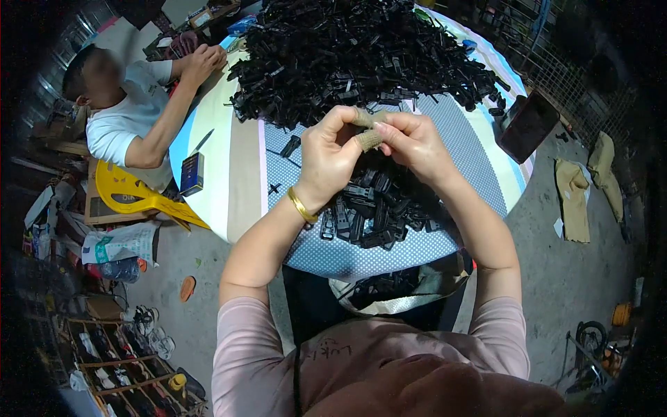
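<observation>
My left hand (pixel 325 161) and my right hand (pixel 422 147) meet above the table, fingertips pinched together. Tan wraps cover the thumb and a finger of my left hand, and the right fingertips press against them. Whatever sits between the fingers is too small or hidden to make out. Just below my hands lies a small pile of black plastic clip-like parts (pixel 361 210). Beyond them rises a large heap of similar black parts (pixel 333 59). One loose black part (pixel 290 146) rests left of my left hand.
A striped cloth covers the round table (pixel 217 198). On it are a dark blue box (pixel 192 174), a thin blade-like item (pixel 203 141) and a dark tablet-like device (pixel 529 126). An open sack (pixel 389 306) holds black parts at my lap. Another person (pixel 128 111) sits left, near a yellow chair (pixel 128 191).
</observation>
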Available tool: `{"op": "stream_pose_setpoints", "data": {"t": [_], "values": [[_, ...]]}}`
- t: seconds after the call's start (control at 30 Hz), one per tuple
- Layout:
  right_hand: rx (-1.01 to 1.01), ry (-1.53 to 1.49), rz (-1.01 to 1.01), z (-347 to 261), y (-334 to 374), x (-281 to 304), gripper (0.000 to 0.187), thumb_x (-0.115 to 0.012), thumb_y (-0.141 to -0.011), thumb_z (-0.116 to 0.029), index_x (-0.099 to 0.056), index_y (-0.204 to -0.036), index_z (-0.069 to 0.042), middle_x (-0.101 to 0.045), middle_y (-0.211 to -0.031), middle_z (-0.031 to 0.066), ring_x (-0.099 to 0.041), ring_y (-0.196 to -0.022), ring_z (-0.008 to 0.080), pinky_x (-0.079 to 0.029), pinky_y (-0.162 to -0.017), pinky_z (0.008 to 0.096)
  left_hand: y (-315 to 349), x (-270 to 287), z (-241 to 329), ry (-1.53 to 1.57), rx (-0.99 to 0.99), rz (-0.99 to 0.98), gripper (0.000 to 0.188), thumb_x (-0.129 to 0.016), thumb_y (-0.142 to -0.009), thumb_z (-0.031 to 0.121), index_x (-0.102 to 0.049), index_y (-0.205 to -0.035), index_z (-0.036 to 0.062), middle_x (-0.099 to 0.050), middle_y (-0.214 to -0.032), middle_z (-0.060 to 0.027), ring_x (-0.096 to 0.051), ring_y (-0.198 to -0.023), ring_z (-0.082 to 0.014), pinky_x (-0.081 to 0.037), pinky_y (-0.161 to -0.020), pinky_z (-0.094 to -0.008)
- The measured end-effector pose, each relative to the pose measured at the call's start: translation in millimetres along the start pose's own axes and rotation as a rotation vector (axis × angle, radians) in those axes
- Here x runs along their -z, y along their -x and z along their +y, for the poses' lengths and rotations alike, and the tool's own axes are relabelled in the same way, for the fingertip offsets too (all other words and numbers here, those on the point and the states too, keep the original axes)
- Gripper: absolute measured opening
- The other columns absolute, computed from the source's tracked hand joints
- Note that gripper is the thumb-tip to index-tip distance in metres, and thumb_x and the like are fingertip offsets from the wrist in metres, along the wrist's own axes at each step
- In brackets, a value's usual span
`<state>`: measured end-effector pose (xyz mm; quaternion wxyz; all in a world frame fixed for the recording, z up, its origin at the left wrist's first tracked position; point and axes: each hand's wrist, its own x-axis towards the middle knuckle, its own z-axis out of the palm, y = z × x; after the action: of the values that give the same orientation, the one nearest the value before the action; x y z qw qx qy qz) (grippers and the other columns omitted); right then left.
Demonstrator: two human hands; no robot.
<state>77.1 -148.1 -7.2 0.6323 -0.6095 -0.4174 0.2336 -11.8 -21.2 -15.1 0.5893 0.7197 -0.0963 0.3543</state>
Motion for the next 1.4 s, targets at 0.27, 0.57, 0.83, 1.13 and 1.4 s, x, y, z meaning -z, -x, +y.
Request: {"op": "stream_pose_setpoints", "data": {"t": [0.27,0.57,0.83,1.13,1.4], "values": [[0.151,0.342,0.180,-0.7,-24.3,39.9,0.024,-0.057,-0.082,-0.023,-0.061,-0.091,-0.001,-0.056,-0.071,-0.0009,-0.048,-0.062,0.0046,-0.039,-0.055,0.0187,-12.1,13.7,7.4,-0.018,0.178,0.018,0.043,-0.070,-0.066,0.001,-0.051,-0.104,0.0016,-0.059,-0.084,-0.0030,-0.054,-0.070,-0.0058,-0.046,-0.062,-0.0184],[-0.182,1.184,-0.068,31.7,-62.6,38.5,0.031,-0.066,-0.065,-0.030,-0.064,-0.078,-0.002,-0.063,-0.076,0.0162,-0.061,-0.070,0.0301,-0.048,-0.065,0.0361,-6.9,11.6,17.3,-0.459,0.057,-0.588,0.041,-0.072,-0.062,0.012,-0.059,-0.100,0.0049,-0.062,-0.090,-0.0079,-0.060,-0.079,-0.0131,-0.047,-0.068,-0.0250],[-0.199,0.762,-0.170,65.3,-69.9,51.5,0.027,-0.069,-0.060,-0.024,-0.066,-0.078,-0.004,-0.063,-0.072,0.0156,-0.061,-0.068,0.0271,-0.047,-0.064,0.0346,-18.2,29.5,-7.2,0.026,0.311,-0.032,0.019,-0.052,-0.084,0.009,-0.057,-0.098,-0.0019,-0.061,-0.084,-0.0043,-0.055,-0.070,-0.0066,-0.045,-0.063,-0.0184],[0.448,0.773,0.099,7.1,-32.3,37.8,0.014,-0.062,-0.063,-0.002,-0.058,-0.076,-0.003,-0.057,-0.069,0.0110,-0.059,-0.059,0.0211,-0.045,-0.051,0.0289,-24.1,43.7,-24.9,0.200,0.436,-0.054,0.033,-0.051,-0.084,0.011,-0.047,-0.114,-0.0029,-0.055,-0.104,-0.0101,-0.056,-0.087,-0.0128,-0.047,-0.076,-0.0228],[0.881,1.134,-0.141,-16.6,-9.3,6.1,0.017,-0.062,-0.064,-0.013,-0.050,-0.073,-0.003,-0.056,-0.074,0.0077,-0.058,-0.061,0.0228,-0.046,-0.051,0.0329,-22.9,47.1,-11.3,0.458,0.642,-0.531,0.052,-0.061,-0.079,0.016,-0.038,-0.121,-0.0046,-0.058,-0.098,-0.0098,-0.059,-0.087,-0.0168,-0.048,-0.079,-0.0264]]}}
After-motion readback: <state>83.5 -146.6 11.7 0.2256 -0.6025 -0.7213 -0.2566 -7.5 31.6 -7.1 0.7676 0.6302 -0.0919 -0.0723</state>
